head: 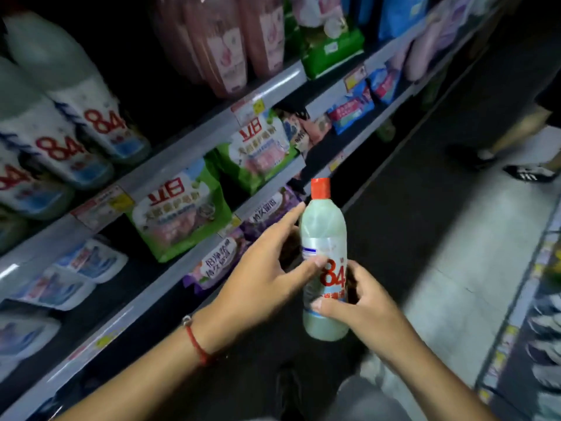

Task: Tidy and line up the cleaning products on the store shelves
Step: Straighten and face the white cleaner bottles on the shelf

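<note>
A pale green bottle with a red cap and a red "84" label (322,226) stands upright in the air in front of the shelves, over the aisle floor. My right hand (361,302) grips its lower half, thumb across the label. My left hand (267,268) holds the bottle's middle from the left, thumb on the label and fingers reaching behind it. More "84" bottles (91,117) of the same kind stand in a row on the upper shelf at the left.
Green detergent bags (179,208) fill the middle shelf, purple bags (224,253) and white pouches (88,262) the one below. Pink bottles (224,44) stand higher up. A person's feet in dark shoes (528,173) are at the aisle's far right. Another shelf (516,329) edges the right.
</note>
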Available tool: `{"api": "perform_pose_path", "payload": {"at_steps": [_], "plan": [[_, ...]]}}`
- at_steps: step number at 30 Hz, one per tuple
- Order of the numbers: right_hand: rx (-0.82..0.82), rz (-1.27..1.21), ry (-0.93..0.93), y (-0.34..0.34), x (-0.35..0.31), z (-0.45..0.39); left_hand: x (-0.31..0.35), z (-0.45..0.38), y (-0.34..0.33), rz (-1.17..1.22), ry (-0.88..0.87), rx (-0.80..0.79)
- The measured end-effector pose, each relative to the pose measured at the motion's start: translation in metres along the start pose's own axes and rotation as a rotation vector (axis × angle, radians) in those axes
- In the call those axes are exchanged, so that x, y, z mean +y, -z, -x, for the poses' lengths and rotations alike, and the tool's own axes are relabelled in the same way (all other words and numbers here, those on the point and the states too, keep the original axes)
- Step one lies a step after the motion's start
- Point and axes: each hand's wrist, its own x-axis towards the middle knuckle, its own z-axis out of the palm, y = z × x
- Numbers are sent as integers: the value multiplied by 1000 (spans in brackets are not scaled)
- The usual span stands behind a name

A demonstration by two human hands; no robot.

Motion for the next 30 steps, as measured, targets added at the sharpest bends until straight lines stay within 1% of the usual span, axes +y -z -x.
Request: {"api": "perform_pose_path", "payload": {"at_steps": [2, 4, 6, 7, 10, 14, 19, 22, 24, 27, 30], "plan": [[-54, -12, 28, 13, -15, -32, 2, -21, 4, -57, 18, 68], [-128, -3, 68, 27, -34, -65, 8, -44, 6, -91, 47, 177], [-145, 10, 110, 33, -50, -85, 14, -57, 11, -152, 57, 213], [-179, 19, 131, 37, -62, -98, 18, -64, 14, -207, 65, 253], [-300, 90, 205, 49, -103, -137, 35, -90, 26, -322, 122, 415], [-391, 264, 378, 33, -157, -180, 39, -105, 43, -418, 188, 653], [-524, 361, 473, -12, -208, -215, 28, -98, 56, -587, 307, 820], [-535, 343, 507, -44, -228, -231, 25, -95, 65, -785, 394, 833], [-537, 323, 520, -67, -239, -237, 21, -94, 72, -891, 461, 774], [-539, 244, 580, -97, -251, -248, 11, -96, 84, -922, 542, 713], [-523, 265, 608, -116, -266, -252, 7, -96, 91, -938, 595, 740]]}}
